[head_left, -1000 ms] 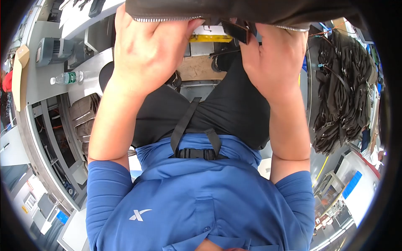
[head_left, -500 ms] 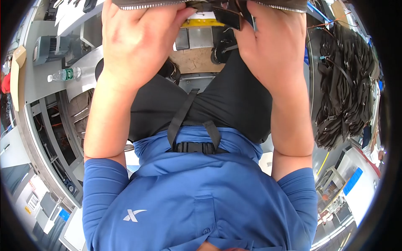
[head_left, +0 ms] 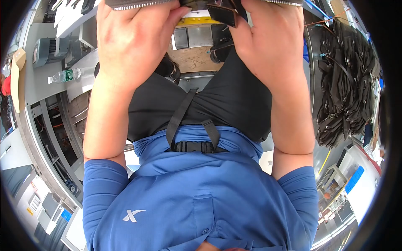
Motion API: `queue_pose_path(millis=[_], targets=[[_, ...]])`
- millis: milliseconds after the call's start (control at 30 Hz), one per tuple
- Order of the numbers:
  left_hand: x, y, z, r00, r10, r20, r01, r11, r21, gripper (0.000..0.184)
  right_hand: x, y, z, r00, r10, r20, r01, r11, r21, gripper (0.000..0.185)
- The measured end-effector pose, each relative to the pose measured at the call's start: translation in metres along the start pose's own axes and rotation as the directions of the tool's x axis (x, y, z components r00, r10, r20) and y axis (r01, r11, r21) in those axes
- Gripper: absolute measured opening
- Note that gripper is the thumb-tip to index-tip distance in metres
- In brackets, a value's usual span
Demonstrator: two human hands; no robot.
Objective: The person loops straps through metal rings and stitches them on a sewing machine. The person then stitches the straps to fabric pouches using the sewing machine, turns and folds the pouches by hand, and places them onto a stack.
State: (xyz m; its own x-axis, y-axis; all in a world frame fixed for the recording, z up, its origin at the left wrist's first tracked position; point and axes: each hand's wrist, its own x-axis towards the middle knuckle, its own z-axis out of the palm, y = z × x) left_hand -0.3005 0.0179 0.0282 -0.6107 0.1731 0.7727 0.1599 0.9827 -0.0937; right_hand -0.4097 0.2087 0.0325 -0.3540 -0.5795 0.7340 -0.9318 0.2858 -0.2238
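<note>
At the top edge of the head view, both hands hold a dark brown zippered fabric piece (head_left: 140, 4), its metal zipper teeth showing on the left and right. My left hand (head_left: 132, 48) is closed on its left part, thumb pointing inward; the other fingertips are hidden. On the right part, my right hand (head_left: 272, 48) is closed too, its fingertips out of sight behind the cloth and frame edge. Between the hands hangs a small dark stitched tab (head_left: 222, 16), close to the right thumb. Most of the fabric lies beyond the frame.
A bundle of dark brown fabric pieces (head_left: 345, 88) hangs or lies at the right. To the left are a plastic water bottle (head_left: 67, 75), a motor (head_left: 50, 52) and a grey machine table (head_left: 37, 90). A yellow bar (head_left: 197, 21) and brown board (head_left: 194, 58) show below the hands.
Both hands and the zippered fabric have shifted slightly up and left in view. The stitched tab has moved the same way. Both hands keep their hold.
</note>
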Motion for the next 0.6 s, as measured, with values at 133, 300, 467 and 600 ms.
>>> queue_pose_path(millis=[133, 300, 467, 600], targets=[[-0.0003, -0.002, 0.001, 1.0, 0.0, 0.0, 0.0, 1.0, -0.024, 0.027, -0.0009, 0.0013, 0.0007, 1.0, -0.008, -0.005, 0.008, 1.0, 0.003, 0.027], [0.0012, -0.0016, -0.0015, 1.0, -0.005, 0.031, 0.006, 1.0, -0.027, 0.026, -0.001, 0.002, 0.0012, 1.0, -0.017, -0.01, 0.017, 1.0, 0.003, 0.028], [0.0021, -0.0014, -0.0018, 0.999, 0.012, 0.033, -0.011, 1.0, -0.022, 0.026, -0.0012, 0.0029, 0.001, 1.0, -0.025, -0.016, 0.025, 1.0, 0.003, 0.029], [0.0022, -0.0001, -0.0048, 0.995, -0.013, 0.1, 0.013, 1.0, -0.004, 0.021, -0.0009, 0.0044, 0.0007, 0.999, -0.032, -0.021, 0.032, 0.999, 0.005, 0.029]])
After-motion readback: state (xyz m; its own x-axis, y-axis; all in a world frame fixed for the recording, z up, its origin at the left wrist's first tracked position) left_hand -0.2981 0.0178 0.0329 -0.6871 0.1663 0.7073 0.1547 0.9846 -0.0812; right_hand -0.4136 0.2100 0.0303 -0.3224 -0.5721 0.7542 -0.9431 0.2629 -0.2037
